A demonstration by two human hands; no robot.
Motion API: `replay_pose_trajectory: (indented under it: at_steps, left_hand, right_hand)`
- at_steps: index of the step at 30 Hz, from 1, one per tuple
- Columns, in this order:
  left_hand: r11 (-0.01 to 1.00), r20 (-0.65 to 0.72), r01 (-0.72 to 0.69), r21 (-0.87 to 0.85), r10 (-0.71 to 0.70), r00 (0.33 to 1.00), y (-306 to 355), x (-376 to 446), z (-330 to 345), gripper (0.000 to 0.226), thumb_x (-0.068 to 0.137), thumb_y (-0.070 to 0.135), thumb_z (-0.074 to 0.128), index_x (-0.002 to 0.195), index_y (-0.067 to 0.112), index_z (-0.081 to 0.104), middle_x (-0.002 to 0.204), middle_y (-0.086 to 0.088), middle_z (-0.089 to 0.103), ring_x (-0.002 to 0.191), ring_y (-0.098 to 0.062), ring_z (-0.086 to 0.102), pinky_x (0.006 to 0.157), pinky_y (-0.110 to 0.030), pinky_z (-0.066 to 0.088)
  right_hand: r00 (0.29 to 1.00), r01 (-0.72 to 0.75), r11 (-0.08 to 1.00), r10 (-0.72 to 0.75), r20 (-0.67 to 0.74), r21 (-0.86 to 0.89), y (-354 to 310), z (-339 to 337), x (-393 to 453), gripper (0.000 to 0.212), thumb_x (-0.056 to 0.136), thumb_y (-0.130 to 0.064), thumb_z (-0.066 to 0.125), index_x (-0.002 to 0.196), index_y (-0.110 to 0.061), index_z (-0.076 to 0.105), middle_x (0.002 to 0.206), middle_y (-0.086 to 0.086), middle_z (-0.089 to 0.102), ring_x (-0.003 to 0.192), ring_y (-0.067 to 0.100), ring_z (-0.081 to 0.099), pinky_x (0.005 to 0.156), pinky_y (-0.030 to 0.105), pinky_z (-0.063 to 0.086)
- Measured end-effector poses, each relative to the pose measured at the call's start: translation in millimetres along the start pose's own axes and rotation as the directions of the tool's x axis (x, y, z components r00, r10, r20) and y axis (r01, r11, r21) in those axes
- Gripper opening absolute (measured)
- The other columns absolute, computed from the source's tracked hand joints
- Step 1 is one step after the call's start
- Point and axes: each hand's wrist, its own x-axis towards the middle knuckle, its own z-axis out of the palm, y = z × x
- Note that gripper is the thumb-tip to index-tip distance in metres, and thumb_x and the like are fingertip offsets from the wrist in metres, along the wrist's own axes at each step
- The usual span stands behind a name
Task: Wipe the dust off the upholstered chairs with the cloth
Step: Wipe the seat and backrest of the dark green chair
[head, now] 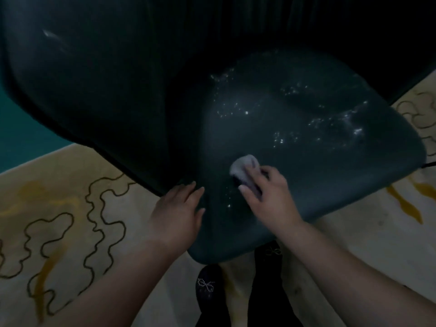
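The scene is dim, and the upper part of the picture falls into near-black, so whatever stands behind the chair (306, 142) cannot be made out. The chair's dark backrest (89, 74) fills the upper left and is cut off by the top and left edges; its surface shows only a faint streak of light. The seat reaches toward the right, and small bright specks scattered over it could be dust or glints; the picture does not settle which. The chair's legs are hidden under the seat.

The cloth (244, 165), small and pale, is bunched on the seat near its left side, close to where seat meets backrest. Much of it is covered by the right hand (264, 194), whose fingers curl over it and press it onto the upholstery; only its far, rounded end shows. The left hand (179, 211) lies flat with fingers straight and slightly spread, fingertips touching the seat's left edge beside the lower corner of the backrest, holding nothing.

Both forearms enter from the bottom edge and are cut off there. Below the seat's near corner, dark shoes (207, 286) with a sparkling bow stand on a pale carpet (70, 208) with wavy dark outlines and yellow patches. A strip of teal floor (21, 135) shows at the far left.
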Motion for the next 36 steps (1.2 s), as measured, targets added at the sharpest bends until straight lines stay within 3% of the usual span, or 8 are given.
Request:
replay_pose_trajectory:
  at_steps: [3, 7, 12, 18, 25, 30, 33, 36]
  left_hand:
    - [0.999, -0.027, -0.014, -0.031, 0.013, 1.000, -7, 14, 22, 0.053, 0.095, 0.036, 0.048, 0.145, 0.021, 0.038, 0.153, -0.003, 0.032, 0.139, -0.028, 0.031, 0.114, -0.038, 0.026]
    - [0.992, -0.115, -0.011, -0.123, -0.003, 0.993, -6, 26, 33, 0.055, 0.093, 0.029, 0.054, 0.145, 0.016, 0.039, 0.154, -0.008, 0.031, 0.138, -0.032, 0.030, 0.113, -0.043, 0.027]
    - [0.987, -0.136, -0.012, -0.163, -0.011, 0.991, -9, 33, 41, 0.056, 0.095, 0.029, 0.050, 0.147, 0.016, 0.034, 0.156, -0.007, 0.025, 0.141, -0.029, 0.025, 0.115, -0.035, 0.017]
    - [0.977, -0.136, -0.002, -0.215, -0.028, 0.990, -13, 32, 46, 0.053, 0.096, 0.025, 0.049, 0.146, 0.015, 0.036, 0.156, -0.006, 0.025, 0.141, -0.027, 0.024, 0.113, -0.030, 0.013]
    - [0.971, -0.165, 0.031, -0.239, -0.072, 0.984, -8, 35, 48, 0.052, 0.095, 0.025, 0.051, 0.144, 0.015, 0.038, 0.155, -0.006, 0.028, 0.140, -0.027, 0.026, 0.112, -0.028, 0.012]
    - [0.952, -0.181, 0.054, -0.303, -0.113, 0.977, -1, 46, 42, 0.051, 0.096, 0.023, 0.050, 0.145, 0.015, 0.038, 0.156, -0.004, 0.026, 0.142, -0.024, 0.022, 0.112, -0.031, 0.017]
    - [0.958, -0.176, 0.051, -0.283, -0.104, 0.979, 3, 51, 41, 0.052, 0.095, 0.026, 0.050, 0.145, 0.019, 0.037, 0.157, 0.000, 0.023, 0.142, -0.021, 0.019, 0.112, -0.031, 0.017]
    - [0.957, -0.170, 0.063, -0.284, -0.115, 0.979, 6, 56, 40, 0.054, 0.095, 0.028, 0.050, 0.146, 0.022, 0.034, 0.158, 0.001, 0.020, 0.143, -0.021, 0.017, 0.113, -0.033, 0.017]
  right_hand:
    - [0.989, 0.130, 0.961, -0.142, -0.031, -0.242, 16, 24, 2, 0.054, 0.086, -0.046, 0.062, 0.136, -0.031, 0.049, 0.135, 0.013, 0.043, 0.116, 0.032, 0.043, 0.094, 0.049, 0.042]
    - [0.955, 0.276, 0.946, -0.290, -0.064, -0.171, 23, 38, 9, 0.059, 0.080, -0.025, 0.073, 0.135, -0.019, 0.052, 0.140, 0.018, 0.042, 0.125, 0.036, 0.042, 0.100, 0.052, 0.039]
    - [0.939, 0.282, 0.959, -0.283, -0.197, -0.035, 11, 45, 21, 0.055, 0.074, 0.006, 0.065, 0.125, -0.015, 0.062, 0.119, 0.023, 0.051, 0.103, 0.037, 0.051, 0.087, 0.050, 0.048]
    - [0.890, 0.446, 0.881, -0.456, -0.029, -0.158, 11, 67, -15, 0.040, 0.084, -0.035, 0.064, 0.122, -0.022, 0.064, 0.124, 0.016, 0.058, 0.106, 0.034, 0.057, 0.086, 0.044, 0.044]
    - [0.883, 0.393, 0.908, -0.417, -0.217, -0.146, 29, 64, 12, 0.041, 0.081, -0.011, 0.072, 0.121, -0.018, 0.065, 0.110, 0.023, 0.059, 0.092, 0.036, 0.056, 0.078, 0.044, 0.047]
    - [0.815, 0.566, 0.808, -0.578, -0.040, -0.163, 26, 68, 2, 0.033, 0.085, -0.022, 0.068, 0.117, -0.025, 0.067, 0.109, 0.019, 0.064, 0.095, 0.034, 0.059, 0.079, 0.041, 0.047]
    - [0.859, 0.456, 0.867, -0.487, -0.157, -0.200, 41, 46, 37, 0.036, 0.082, -0.011, 0.073, 0.116, -0.022, 0.069, 0.109, 0.024, 0.061, 0.089, 0.039, 0.059, 0.074, 0.046, 0.050]
    - [0.900, 0.309, 0.942, -0.335, -0.277, -0.135, 42, 36, 52, 0.031, 0.085, -0.023, 0.067, 0.116, -0.020, 0.069, 0.112, 0.024, 0.057, 0.093, 0.040, 0.054, 0.079, 0.045, 0.046]
